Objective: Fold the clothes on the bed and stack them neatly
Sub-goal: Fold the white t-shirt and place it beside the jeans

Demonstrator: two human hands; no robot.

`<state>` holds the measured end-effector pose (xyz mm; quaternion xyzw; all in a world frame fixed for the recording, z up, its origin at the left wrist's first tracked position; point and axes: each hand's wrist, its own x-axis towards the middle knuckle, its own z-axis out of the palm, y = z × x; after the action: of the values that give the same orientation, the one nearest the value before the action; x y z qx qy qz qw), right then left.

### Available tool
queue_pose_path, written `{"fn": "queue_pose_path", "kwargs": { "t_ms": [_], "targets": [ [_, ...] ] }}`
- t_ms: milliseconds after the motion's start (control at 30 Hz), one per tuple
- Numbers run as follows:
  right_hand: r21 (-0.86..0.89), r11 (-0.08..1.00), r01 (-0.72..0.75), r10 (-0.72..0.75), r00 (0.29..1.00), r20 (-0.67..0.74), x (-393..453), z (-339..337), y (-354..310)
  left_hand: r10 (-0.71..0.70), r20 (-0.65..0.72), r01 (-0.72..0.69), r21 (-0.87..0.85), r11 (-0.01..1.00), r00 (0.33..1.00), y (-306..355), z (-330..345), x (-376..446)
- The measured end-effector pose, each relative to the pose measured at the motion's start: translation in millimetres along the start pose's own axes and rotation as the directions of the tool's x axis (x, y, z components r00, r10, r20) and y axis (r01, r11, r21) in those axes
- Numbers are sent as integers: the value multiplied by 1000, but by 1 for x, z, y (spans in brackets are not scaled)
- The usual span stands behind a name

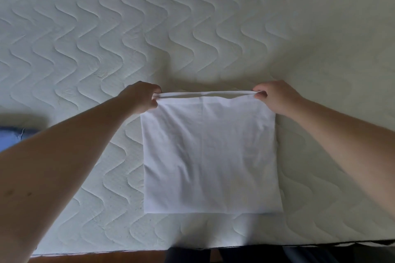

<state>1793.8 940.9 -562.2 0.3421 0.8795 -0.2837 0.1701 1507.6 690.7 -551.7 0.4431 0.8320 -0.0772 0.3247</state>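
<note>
A white garment (209,156), folded into a rough square, lies on the quilted mattress (106,38) near its front edge. My left hand (142,97) pinches the garment's far left corner. My right hand (275,97) pinches the far right corner. The far edge between my hands is lifted slightly off the mattress and pulled taut, with layered edges showing along it. The near edge lies flat.
A blue piece of clothing (12,137) peeks in at the left edge, partly hidden behind my left forearm. The mattress's front edge (128,252) runs along the bottom, with wooden floor below it.
</note>
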Motion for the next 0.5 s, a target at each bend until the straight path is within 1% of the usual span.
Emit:
{"fn": "queue_pose_path", "kwargs": {
  "t_ms": [133, 300, 400, 467, 500],
  "targets": [
    [-3, 1000, -30, 30, 999, -41, 11, 11, 4, -46, -4, 45, -53, 998, 999, -4, 5, 10],
    [3, 999, -53, 53, 999, 2, 21, 22, 7, -63, 21, 63, -3, 998, 998, -2, 15, 28],
    [35, 998, -53, 50, 996, 70, 27, 19, 8, -83, 28, 85, -85, 993, 996, -2, 17, 42],
    [-11, 998, -54, 55, 990, 130, 33, 15, 9, -74, 90, 88, -163, 983, 993, -4, 14, 47],
    [-52, 997, -54, 62, 985, 161, 36, 15, 10, -57, 135, 80, -174, 981, 989, -5, 11, 48]
  ]
}}
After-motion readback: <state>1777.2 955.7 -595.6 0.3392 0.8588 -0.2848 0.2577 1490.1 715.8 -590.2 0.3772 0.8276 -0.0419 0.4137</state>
